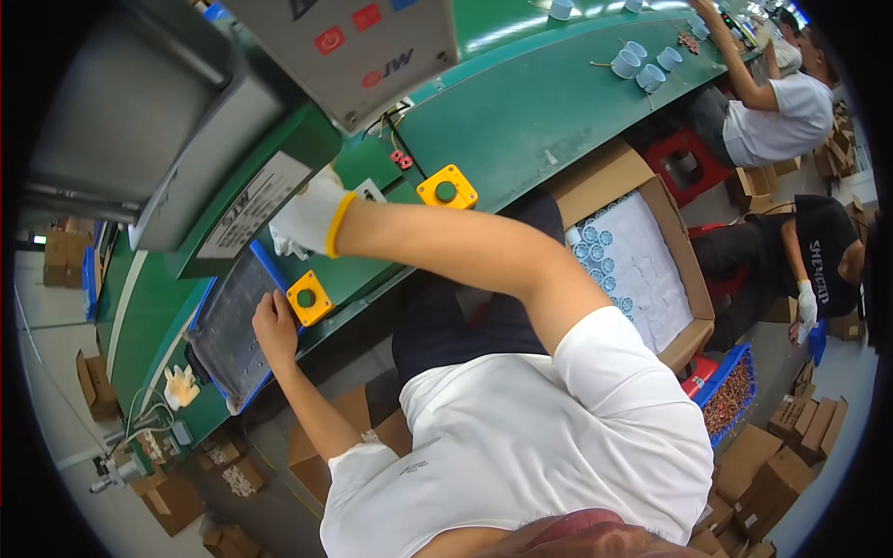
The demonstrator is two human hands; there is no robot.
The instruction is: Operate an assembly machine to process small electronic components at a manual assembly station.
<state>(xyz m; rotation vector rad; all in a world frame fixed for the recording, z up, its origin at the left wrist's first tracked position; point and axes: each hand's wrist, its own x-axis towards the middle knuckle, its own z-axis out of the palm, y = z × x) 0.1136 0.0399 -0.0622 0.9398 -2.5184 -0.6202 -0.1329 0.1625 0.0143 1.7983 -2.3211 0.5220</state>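
Observation:
My bare left hand (274, 330) is curled beside a yellow control box (310, 310) with a round green button, over the edge of a dark tray with blue sides (233, 349). Whether anything is inside its fingers is hidden. My right hand (312, 216), in a white glove with a yellow cuff, reaches in beside the green and grey machine (270, 177). The machine hides most of its fingers, and what they touch does not show. A crumpled whitish piece (286, 244) lies just below the glove. Another yellow button box (447, 189) is on the bench right of my right wrist.
The green bench (502, 130) runs to the far right, with several light-blue cups (625, 63). An open carton (642, 270) of blue round parts and white sheets stands at my right. A glove (181, 387) lies left of the tray. Two co-workers sit at the right.

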